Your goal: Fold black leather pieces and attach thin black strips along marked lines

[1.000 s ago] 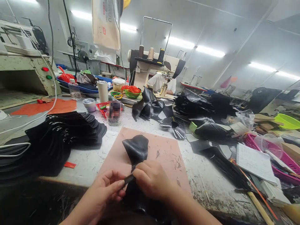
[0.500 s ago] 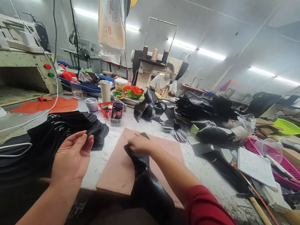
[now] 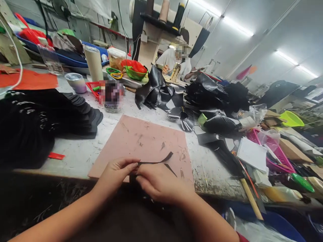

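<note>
My left hand (image 3: 117, 175) and my right hand (image 3: 164, 183) meet at the front edge of a pink board (image 3: 148, 134). Both are closed on black leather, the left in a pinch of thumb and forefinger. A thin black leather strip (image 3: 157, 162) sticks out past the fingers over the board, curving up at its tip. Another dark corner shows behind my right hand. Most of the leather piece hangs below the hands against the dark lap, where its outline is hard to see. Left of the board lies a fanned stack of black pieces (image 3: 75, 116).
Shiny black leather parts (image 3: 161, 89) lie beyond the board. A phone in a clear tub (image 3: 112, 106), a cup (image 3: 76, 83) and a tumbler (image 3: 93, 64) stand back left. On the right are a notebook (image 3: 252, 154) and a wooden-handled tool (image 3: 251, 198). A person sits at a sewing machine behind.
My left hand has left the stack and joined my right hand. The leather piece has been drawn off the board toward my body. The view has tilted down.
</note>
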`<state>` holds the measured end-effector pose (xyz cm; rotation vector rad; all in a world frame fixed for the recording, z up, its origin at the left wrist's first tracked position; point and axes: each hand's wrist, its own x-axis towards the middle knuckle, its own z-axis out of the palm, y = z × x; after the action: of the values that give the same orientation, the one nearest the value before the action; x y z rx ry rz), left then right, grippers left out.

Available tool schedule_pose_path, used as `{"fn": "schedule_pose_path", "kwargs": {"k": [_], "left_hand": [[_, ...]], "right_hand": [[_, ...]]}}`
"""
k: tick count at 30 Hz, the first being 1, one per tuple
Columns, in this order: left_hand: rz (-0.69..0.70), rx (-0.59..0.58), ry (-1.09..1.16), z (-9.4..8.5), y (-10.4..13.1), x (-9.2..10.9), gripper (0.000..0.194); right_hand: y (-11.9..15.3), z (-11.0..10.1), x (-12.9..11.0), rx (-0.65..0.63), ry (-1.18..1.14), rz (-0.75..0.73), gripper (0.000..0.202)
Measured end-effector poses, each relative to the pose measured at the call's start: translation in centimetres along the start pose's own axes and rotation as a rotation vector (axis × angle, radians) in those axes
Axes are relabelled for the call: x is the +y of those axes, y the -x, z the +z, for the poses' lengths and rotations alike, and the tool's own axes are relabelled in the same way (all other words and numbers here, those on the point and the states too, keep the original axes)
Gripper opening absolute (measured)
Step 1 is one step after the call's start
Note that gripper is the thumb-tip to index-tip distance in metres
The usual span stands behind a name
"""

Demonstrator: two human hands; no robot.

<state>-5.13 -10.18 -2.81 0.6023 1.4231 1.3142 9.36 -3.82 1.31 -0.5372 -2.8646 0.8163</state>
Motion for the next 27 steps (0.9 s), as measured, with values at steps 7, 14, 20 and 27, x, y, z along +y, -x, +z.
{"fn": "schedule_pose_path", "kwargs": {"k": [7, 14, 20, 27], "left_hand": [[0.027, -0.068, -0.064, 1.0, 0.2, 0.5, 0.022], [-0.072, -0.115, 0.004, 1.4, 1.0, 1.2, 0.022], [-0.042, -0.129, 0.011, 1.4, 1.3, 1.2, 0.018], [-0.038, -0.130, 0.010, 1.3, 1.5, 1.2, 0.018]], "right_hand": [[2.3, -0.7, 1.2, 0.043, -0.253, 0.188, 0.017], [2.6, -0.5, 1.0, 0.113, -0.196, 0.194, 0.023], [3.1, -0.4, 1.0, 0.163, -0.225, 0.194, 0.026], [3.0, -0.4, 0.7, 0.166, -0.196, 0.217, 0.030]]}}
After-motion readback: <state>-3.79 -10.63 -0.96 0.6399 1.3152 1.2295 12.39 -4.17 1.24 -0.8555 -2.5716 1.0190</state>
